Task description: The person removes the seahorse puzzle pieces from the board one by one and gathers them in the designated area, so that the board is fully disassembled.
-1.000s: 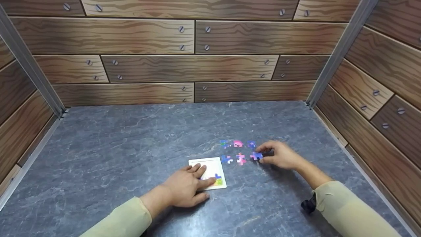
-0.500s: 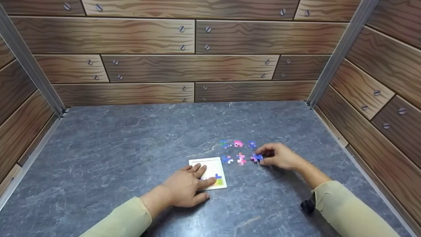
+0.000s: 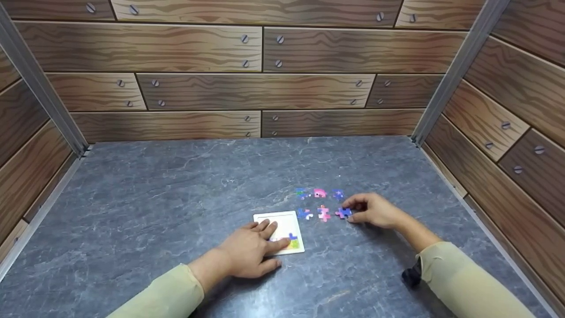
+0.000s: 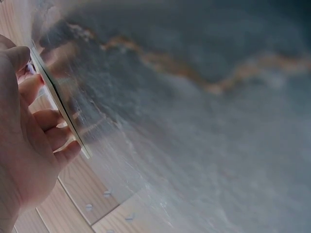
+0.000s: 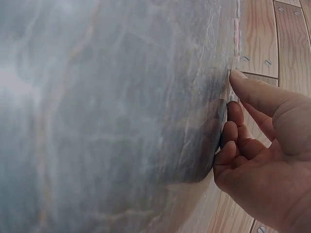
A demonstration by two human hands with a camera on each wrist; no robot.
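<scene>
My left hand (image 3: 250,251) rests with its fingers spread on a white square puzzle board (image 3: 288,220). Yellow, green and blue pieces show in the board's lower right corner; the fingers hide part of it. In the left wrist view the fingertips (image 4: 72,149) lie against the thin board (image 4: 62,109). Farther right, my right hand (image 3: 377,211) pinches a blue-purple jigsaw piece (image 3: 343,213) between thumb and index finger, flat on the table. Beside it lie a pink piece (image 3: 323,213) and a blue-and-white piece (image 3: 304,214). The right wrist view shows the right hand (image 5: 265,131) low against the tabletop.
Behind these lies another row: a blue-green piece (image 3: 301,193), a pink piece (image 3: 319,193) and a dark blue piece (image 3: 338,194). The grey marbled table (image 3: 176,190) is bounded by wood-patterned walls (image 3: 198,90) at the back and sides.
My right hand has shifted slightly toward me with the blue-purple piece, which has turned a little and now lies level with its row. The left hand and the board have stayed put.
</scene>
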